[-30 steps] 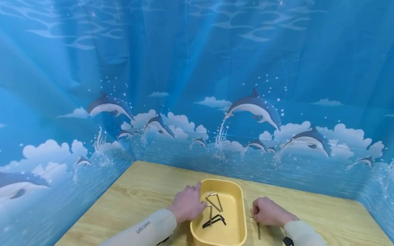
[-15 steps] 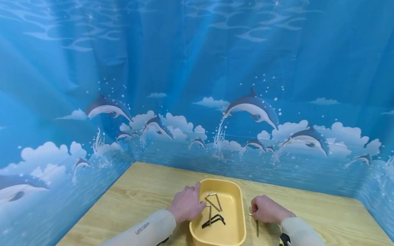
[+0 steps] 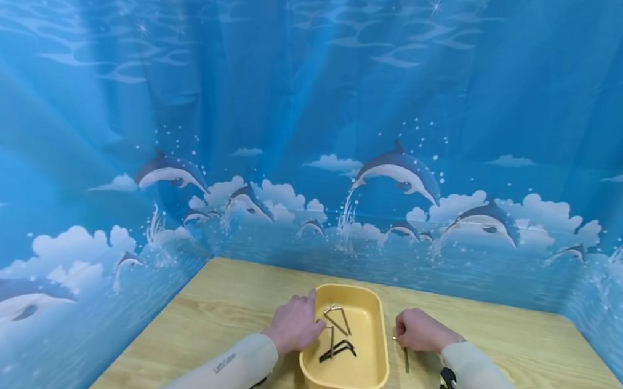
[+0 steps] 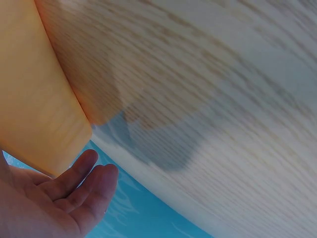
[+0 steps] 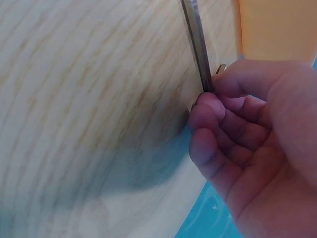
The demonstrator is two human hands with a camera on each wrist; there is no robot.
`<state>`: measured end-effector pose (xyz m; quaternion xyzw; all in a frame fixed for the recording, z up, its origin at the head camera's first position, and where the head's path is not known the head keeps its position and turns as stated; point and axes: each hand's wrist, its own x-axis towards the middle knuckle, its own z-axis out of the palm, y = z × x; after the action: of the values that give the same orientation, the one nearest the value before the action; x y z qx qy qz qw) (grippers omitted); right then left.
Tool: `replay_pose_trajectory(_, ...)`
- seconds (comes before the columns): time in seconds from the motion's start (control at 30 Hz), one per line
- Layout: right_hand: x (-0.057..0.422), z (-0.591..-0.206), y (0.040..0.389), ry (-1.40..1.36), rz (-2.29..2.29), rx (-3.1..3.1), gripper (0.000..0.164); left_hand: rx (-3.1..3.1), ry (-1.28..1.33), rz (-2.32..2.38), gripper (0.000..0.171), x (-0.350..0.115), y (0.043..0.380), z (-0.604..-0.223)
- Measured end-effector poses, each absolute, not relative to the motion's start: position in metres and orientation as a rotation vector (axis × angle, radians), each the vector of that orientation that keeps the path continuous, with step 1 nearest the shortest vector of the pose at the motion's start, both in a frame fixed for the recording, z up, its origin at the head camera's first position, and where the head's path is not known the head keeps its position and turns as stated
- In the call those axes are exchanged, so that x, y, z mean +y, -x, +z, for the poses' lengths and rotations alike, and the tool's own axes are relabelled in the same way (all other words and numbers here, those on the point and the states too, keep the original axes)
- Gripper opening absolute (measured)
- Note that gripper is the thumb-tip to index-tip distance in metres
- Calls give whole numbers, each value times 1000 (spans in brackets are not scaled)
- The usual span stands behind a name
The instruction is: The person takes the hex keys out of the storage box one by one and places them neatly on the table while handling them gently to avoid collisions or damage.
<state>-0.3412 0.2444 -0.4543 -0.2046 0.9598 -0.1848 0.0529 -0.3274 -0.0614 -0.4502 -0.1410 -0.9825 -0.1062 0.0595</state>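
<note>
A yellow plastic tray stands on the table with several hex keys inside, some brass-coloured and some black. At its left side my left hand holds the rim, thumb over the edge. Two fingers of that hand lie outside the wall in the left wrist view. To the right of the tray, my right hand pinches a metal hex key between thumb and fingertips. Its long arm points toward the front of the table, and its short end shows beside the thumb.
The wood-grain table runs back to a blue curtain printed with dolphins and clouds, which also hangs along both sides. A black and yellow wrist device is worn at the right sleeve.
My right hand has shifted very slightly left toward the tray with the hex key in it. The left hand keeps its place on the tray, and the keys inside lie as before.
</note>
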Motion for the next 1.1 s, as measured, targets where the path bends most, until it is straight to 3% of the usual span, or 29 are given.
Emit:
replay_pose_trajectory(0.63,239,-442,335,567,-471,2984,20,-2973,427,-359,76,-62,328,-452)
replay_pose_trajectory(1.1,198,-383,326,977,-422,3096,20,-2976,421,-347,75,-61,327,-452)
